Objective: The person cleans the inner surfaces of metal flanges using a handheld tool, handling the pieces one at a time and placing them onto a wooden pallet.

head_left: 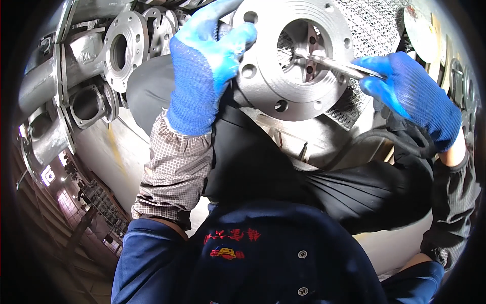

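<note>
A grey metal valve body with a round, bolt-holed flange faces me just beyond my lap. My left hand, in a blue coated glove, grips the flange's left edge, with the thumb lying on its face near a bolt hole. My right hand, gloved the same way, is closed round a slim, silvery rod-shaped tool. The tool reaches from the right across the flange, and its tip is inside the central bore. Inside the bore a strip with small holes shows behind the tip. What the tip touches I cannot make out.
Flanged castings stack up on the left, with square-ended bodies below them. A perforated metal mesh lies behind the valve body. A black hose curves below my right hand. My bent legs lie close in front.
</note>
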`<action>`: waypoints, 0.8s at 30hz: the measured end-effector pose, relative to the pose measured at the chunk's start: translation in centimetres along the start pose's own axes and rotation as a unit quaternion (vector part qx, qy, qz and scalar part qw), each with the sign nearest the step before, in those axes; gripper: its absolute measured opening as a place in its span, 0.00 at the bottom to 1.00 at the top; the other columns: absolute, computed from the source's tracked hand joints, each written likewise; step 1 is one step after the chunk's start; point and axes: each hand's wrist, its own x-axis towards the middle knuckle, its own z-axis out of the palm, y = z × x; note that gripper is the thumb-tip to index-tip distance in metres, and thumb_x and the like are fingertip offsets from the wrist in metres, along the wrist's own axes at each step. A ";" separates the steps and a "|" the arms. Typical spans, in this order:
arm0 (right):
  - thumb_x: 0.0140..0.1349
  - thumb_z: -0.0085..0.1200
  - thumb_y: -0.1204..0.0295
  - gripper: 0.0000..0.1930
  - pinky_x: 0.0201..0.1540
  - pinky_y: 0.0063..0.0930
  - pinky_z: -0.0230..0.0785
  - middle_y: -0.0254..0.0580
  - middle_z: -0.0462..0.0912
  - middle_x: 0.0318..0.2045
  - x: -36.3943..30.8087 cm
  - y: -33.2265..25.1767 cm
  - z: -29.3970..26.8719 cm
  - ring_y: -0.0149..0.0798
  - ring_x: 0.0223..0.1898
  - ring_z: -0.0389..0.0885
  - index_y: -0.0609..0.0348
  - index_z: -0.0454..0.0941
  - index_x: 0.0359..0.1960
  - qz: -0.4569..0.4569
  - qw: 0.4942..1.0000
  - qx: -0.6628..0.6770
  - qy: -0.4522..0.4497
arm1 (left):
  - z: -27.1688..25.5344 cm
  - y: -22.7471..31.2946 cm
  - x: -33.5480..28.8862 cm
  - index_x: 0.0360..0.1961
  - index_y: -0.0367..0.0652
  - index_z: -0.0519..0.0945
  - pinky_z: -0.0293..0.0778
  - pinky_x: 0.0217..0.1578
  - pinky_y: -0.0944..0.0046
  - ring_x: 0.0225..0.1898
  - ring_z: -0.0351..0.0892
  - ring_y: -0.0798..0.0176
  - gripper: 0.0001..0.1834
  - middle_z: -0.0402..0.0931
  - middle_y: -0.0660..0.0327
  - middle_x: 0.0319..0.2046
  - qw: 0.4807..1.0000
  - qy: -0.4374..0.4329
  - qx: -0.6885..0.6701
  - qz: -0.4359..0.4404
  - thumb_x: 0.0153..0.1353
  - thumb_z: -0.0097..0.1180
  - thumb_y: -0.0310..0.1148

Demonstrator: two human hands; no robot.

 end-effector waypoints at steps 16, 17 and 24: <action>0.57 0.55 0.71 0.13 0.25 0.29 0.72 0.41 0.78 0.17 0.4 2.0 0.1 0.32 0.18 0.78 0.58 0.81 0.44 -0.110 0.977 -0.119 0.141 | 2.6 -1.3 1.0 0.53 0.29 0.72 0.73 0.33 0.71 0.33 0.76 0.70 0.26 0.78 0.54 0.43 0.986 -0.065 -0.062 0.141 0.52 0.61 0.24; 0.57 0.55 0.74 0.13 0.24 0.26 0.72 0.41 0.78 0.17 0.6 1.9 -0.1 0.31 0.18 0.78 0.60 0.80 0.43 -0.135 0.975 -0.133 0.114 | 2.7 -1.5 1.0 0.52 0.29 0.72 0.73 0.33 0.71 0.33 0.76 0.70 0.25 0.78 0.54 0.42 0.986 -0.068 -0.052 0.141 0.52 0.61 0.25; 0.48 0.60 0.72 0.11 0.31 0.35 0.74 0.46 0.78 0.19 -0.6 1.3 0.2 0.46 0.22 0.78 0.57 0.81 0.35 -0.246 0.919 -0.259 0.166 | 3.3 -1.6 -0.3 0.51 0.31 0.74 0.73 0.33 0.71 0.33 0.77 0.70 0.23 0.78 0.54 0.41 0.980 -0.111 0.036 0.163 0.53 0.60 0.26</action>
